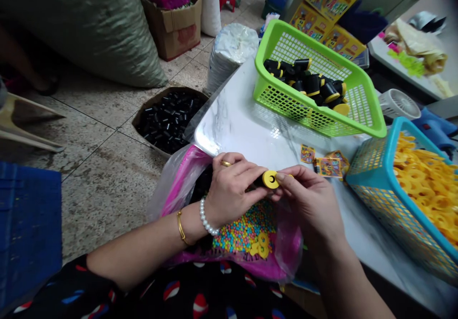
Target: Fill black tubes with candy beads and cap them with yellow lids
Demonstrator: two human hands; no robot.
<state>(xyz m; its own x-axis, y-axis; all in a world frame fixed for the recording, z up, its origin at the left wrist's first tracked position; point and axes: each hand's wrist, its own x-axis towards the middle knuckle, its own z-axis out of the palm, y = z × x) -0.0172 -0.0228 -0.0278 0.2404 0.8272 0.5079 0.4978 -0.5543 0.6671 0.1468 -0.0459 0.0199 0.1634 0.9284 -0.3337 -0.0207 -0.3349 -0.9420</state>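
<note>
Head view, clock set with 12 o'clock straight ahead of the person. Left hand (pixel 232 187) and right hand (pixel 309 204) meet at a capped tube (pixel 270 179), a black cylinder with a yellow end cap. Left hand closed around the black body, most of which its fingers hide; right fingertips (pixel 284 178) narrowly pinched at the cap's edge. Long axis of the tube near the 9-to-3 line, cap toward 3 o'clock: right hand nearer the cap, left hand nearer the black end. Ring (pixel 225 164) on a left finger; pearl bracelet (pixel 205 216) and gold bangle (pixel 181 228) on the left wrist.

At 6 to 7 o'clock, directly under the hands, a pink bag (pixel 186 180) holding coloured beads (pixel 243 228) and yellow pieces (pixel 261 245). Beyond it, a marble-patterned table (pixel 232 118) bears printed cards (pixel 327 167) at 2 o'clock, a green basket (pixel 272 42) of loose capped tubes (pixel 307 82) at 1 o'clock, and a blue basket (pixel 390 152) of yellow rings (pixel 422 185) at 3 o'clock. Farther out: a small fan (pixel 399 104) at 2 o'clock; on the floor, a cardboard box (pixel 157 94) of black tubes (pixel 166 123) at 10 o'clock and a woven sack (pixel 89 27) at 11 o'clock.
</note>
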